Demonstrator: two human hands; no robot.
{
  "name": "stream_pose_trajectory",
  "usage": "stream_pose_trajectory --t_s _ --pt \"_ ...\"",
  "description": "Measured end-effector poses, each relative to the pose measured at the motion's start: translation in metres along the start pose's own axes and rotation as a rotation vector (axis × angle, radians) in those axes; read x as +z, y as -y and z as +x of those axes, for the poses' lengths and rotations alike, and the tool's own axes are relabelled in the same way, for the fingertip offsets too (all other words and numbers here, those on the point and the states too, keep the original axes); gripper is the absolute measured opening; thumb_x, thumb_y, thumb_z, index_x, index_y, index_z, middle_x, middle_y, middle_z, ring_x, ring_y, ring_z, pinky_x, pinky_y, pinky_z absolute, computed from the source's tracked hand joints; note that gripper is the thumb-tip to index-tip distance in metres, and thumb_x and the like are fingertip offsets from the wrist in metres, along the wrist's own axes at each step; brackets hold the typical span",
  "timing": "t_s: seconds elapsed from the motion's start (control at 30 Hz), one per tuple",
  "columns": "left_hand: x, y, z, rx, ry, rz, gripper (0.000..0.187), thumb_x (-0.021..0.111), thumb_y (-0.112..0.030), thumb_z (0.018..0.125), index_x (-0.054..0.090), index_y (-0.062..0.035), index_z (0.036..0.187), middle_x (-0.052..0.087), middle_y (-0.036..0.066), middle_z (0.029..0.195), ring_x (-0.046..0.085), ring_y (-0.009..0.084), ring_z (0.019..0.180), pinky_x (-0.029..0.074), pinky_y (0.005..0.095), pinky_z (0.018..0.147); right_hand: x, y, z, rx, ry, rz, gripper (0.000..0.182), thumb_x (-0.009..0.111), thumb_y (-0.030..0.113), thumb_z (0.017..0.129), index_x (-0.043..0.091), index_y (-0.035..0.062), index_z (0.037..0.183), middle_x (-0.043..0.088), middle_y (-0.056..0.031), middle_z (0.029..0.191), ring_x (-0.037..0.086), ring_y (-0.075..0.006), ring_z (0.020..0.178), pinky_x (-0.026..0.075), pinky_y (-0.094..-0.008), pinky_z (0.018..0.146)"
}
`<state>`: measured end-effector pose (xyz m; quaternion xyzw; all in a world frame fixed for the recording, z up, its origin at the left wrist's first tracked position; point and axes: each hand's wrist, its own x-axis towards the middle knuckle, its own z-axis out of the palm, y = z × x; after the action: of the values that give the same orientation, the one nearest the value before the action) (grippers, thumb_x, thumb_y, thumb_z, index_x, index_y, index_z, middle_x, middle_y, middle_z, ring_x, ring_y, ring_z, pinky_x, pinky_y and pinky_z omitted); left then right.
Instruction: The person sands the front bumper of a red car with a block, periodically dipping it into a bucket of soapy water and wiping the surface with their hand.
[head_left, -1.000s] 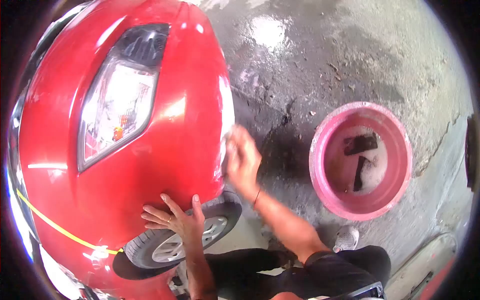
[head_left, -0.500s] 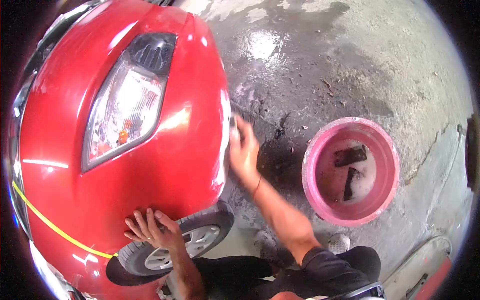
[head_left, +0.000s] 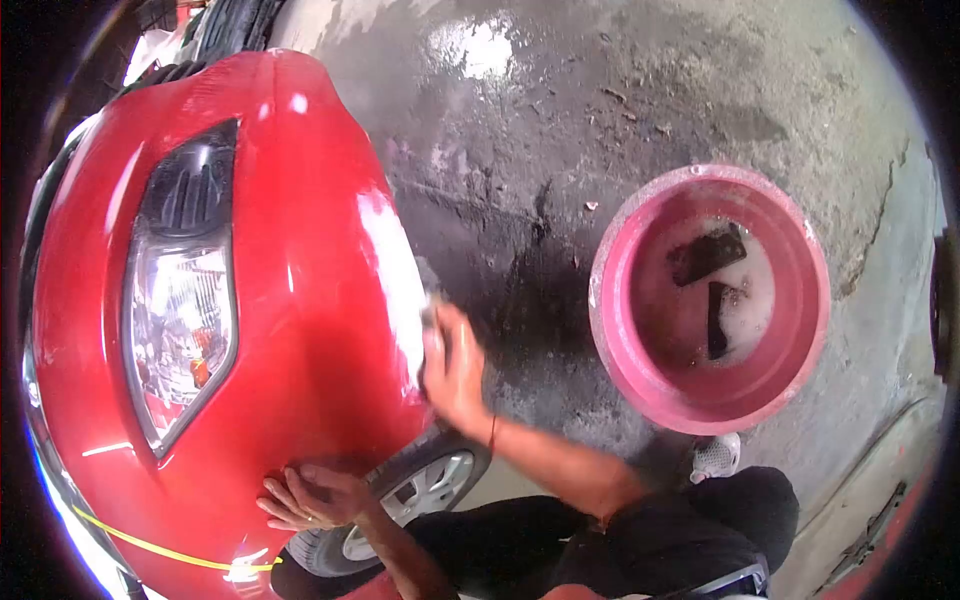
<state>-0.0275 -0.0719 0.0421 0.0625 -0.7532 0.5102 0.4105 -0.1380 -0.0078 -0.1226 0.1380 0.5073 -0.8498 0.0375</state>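
A red car body (head_left: 300, 370) fills the left side, with a clear headlight (head_left: 185, 320) and a wheel (head_left: 430, 490) below the fender. My left hand (head_left: 315, 497) lies on the red fender just above the wheel, fingers spread, holding nothing. At the whitish, worn edge of the bumper is my right hand (head_left: 455, 370), its fingers bent round a small dark object pressed to the edge. That object is mostly hidden by the fingers, and I cannot make out what it is.
To the right a pink tub (head_left: 612, 330) stands on the wet concrete floor (head_left: 530, 120), with two dark pieces in cloudy water. A yellow tape line (head_left: 170, 552) crosses the car at lower left. A light shoe (head_left: 716, 458) shows below the tub.
My right hand has moved down along the bumper edge toward the wheel. The view has shifted, so the headlight sits farther left and lower. My left hand stays on the fender.
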Motion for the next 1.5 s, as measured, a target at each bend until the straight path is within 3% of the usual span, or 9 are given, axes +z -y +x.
stream_pose_trajectory --t_s 0.3,0.4,0.63,0.73,0.9,1.03,1.2,1.37,1.5 --pt "0.003 0.002 -0.001 0.024 -0.037 -0.017 0.022 0.062 -0.014 0.094 0.068 -0.0056 0.113 0.064 0.013 0.132 0.047 0.0396 0.135 0.021 0.0575 0.116 -0.002 -0.003 0.007 0.017 0.011 -0.007 0.036 0.052 0.023 0.098 0.057 0.0011 0.127 0.066 -0.0230 0.121 0.063 -0.0368 0.116 0.049 -0.0426 0.098" --pt "0.002 0.004 -0.005 -0.014 -0.005 -0.008 0.022 0.062 -0.013 0.094 0.069 -0.0054 0.113 0.064 0.013 0.132 0.047 0.0396 0.135 0.021 0.0573 0.116 0.013 -0.021 0.090 0.252 0.223 0.118 0.037 0.053 0.022 0.097 0.058 0.0000 0.126 0.065 -0.0257 0.119 0.066 -0.0359 0.111 0.050 -0.0426 0.093" --pt "0.002 0.002 -0.002 0.026 -0.021 -0.015 0.022 0.062 -0.013 0.094 0.069 -0.0054 0.114 0.063 0.014 0.133 0.047 0.0395 0.135 0.020 0.0578 0.116 0.001 0.001 0.038 -0.019 0.012 0.118 0.034 0.057 0.022 0.097 0.063 0.0003 0.122 0.069 -0.0194 0.117 0.065 -0.0320 0.113 0.049 -0.0402 0.098" --pt "0.000 0.002 -0.003 -0.005 -0.032 -0.031 0.022 0.061 -0.013 0.094 0.068 -0.0061 0.114 0.064 0.013 0.132 0.048 0.0402 0.134 0.020 0.0593 0.116 0.020 -0.020 0.106 0.379 0.223 0.261 0.036 0.061 0.021 0.095 0.063 0.0022 0.125 0.070 -0.0188 0.115 0.067 -0.0270 0.110 0.050 -0.0385 0.094" --pt "0.004 0.003 -0.003 0.007 -0.033 -0.025 0.022 0.062 -0.012 0.093 0.068 -0.0052 0.113 0.063 0.014 0.133 0.046 0.0388 0.136 0.019 0.0579 0.117 0.001 0.006 0.047 0.056 0.055 0.095 0.036 0.063 0.017 0.094 0.064 -0.0016 0.125 0.068 -0.0190 0.121 0.063 -0.0259 0.118 0.048 -0.0355 0.099" --pt "0.006 0.003 -0.008 -0.018 -0.049 -0.006 0.022 0.062 -0.011 0.093 0.068 -0.0048 0.114 0.063 0.015 0.133 0.046 0.0381 0.137 0.019 0.0570 0.117 0.029 -0.019 0.136 0.396 0.282 0.397 0.037 0.063 0.016 0.095 0.062 -0.0021 0.128 0.070 -0.0143 0.119 0.063 -0.0155 0.106 0.049 -0.0306 0.093" --pt "0.004 -0.005 0.000 -0.006 -0.037 -0.006 0.020 0.061 -0.009 0.094 0.068 -0.0052 0.112 0.063 0.015 0.133 0.046 0.0375 0.137 0.019 0.0569 0.117 0.014 -0.011 0.063 0.094 0.099 0.284 0.037 0.063 0.013 0.095 0.061 -0.0019 0.129 0.070 -0.0150 0.118 0.063 -0.0193 0.114 0.048 -0.0300 0.097" --pt "0.005 -0.001 -0.006 -0.024 -0.031 -0.006 0.019 0.061 -0.011 0.095 0.068 -0.0053 0.112 0.063 0.015 0.133 0.046 0.0390 0.136 0.018 0.0574 0.118 0.026 0.003 0.134 0.345 0.253 0.244 0.036 0.060 0.018 0.096 0.062 -0.0022 0.127 0.069 -0.0184 0.120 0.064 -0.0217 0.115 0.047 -0.0338 0.099" --pt "0.003 -0.005 0.000 -0.013 -0.031 -0.011 0.019 0.061 -0.012 0.095 0.068 -0.0059 0.112 0.063 0.014 0.132 0.047 0.0390 0.135 0.019 0.0584 0.117 0.013 0.015 0.063 -0.045 0.021 0.018 0.039 0.058 0.024 0.096 0.064 -0.0011 0.125 0.071 -0.0199 0.114 0.066 -0.0297 0.113 0.050 -0.0381 0.096"
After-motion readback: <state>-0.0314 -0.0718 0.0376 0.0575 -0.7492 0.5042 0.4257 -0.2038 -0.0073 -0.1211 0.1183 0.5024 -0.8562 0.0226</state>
